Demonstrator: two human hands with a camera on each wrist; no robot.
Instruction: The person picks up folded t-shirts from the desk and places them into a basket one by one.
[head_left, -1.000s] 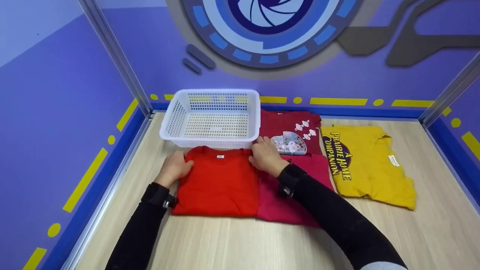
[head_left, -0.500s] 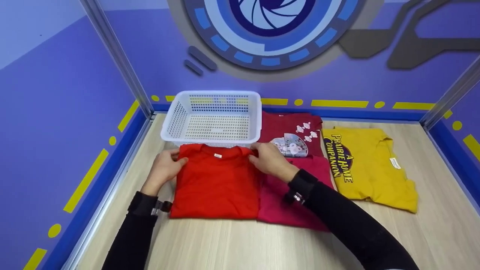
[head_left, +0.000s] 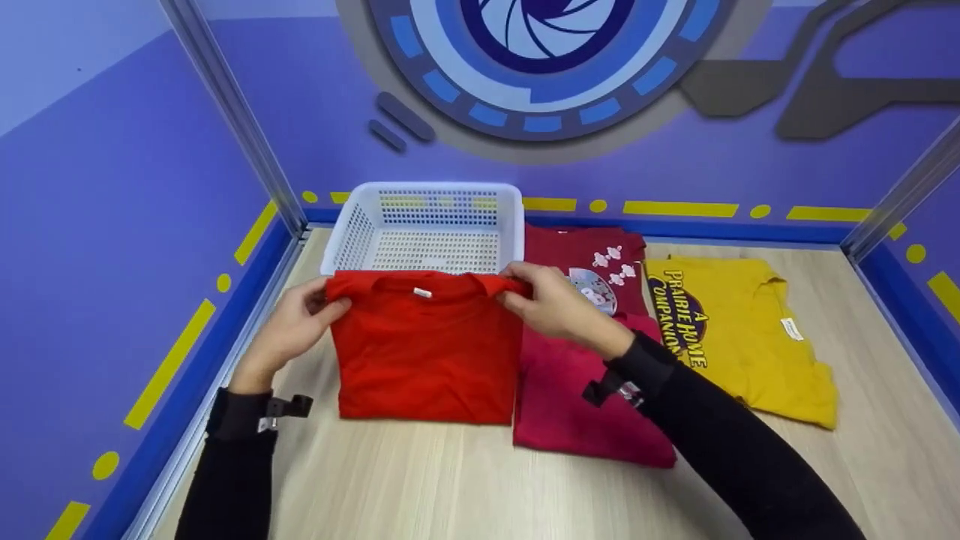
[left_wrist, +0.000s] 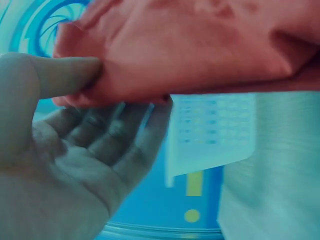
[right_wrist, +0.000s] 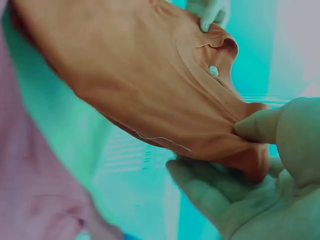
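Note:
A folded red T-shirt (head_left: 427, 352) is held up by its collar end, between both hands. My left hand (head_left: 289, 326) pinches its upper left corner; in the left wrist view the thumb lies on top of the cloth and the fingers are beneath it. At the upper right corner my right hand (head_left: 551, 304) pinches the cloth the same way, thumb over, fingers under. A small white label (head_left: 422, 292) shows inside the neckline. The shirt's raised end covers the front wall of the white plastic basket (head_left: 352, 217) behind it.
Right of the red shirt lies a folded magenta shirt (head_left: 581, 405). Beyond it is a dark red shirt (head_left: 547, 247) with a printed picture, beside the basket. A yellow shirt (head_left: 757, 337) with lettering lies further right. Walls (head_left: 135, 247) enclose the table's left, back and right.
Both hands have taken the red shirt's collar corners and lifted that end off the table. The shirt has come away from the magenta one's edge. Basket and other shirts stay put.

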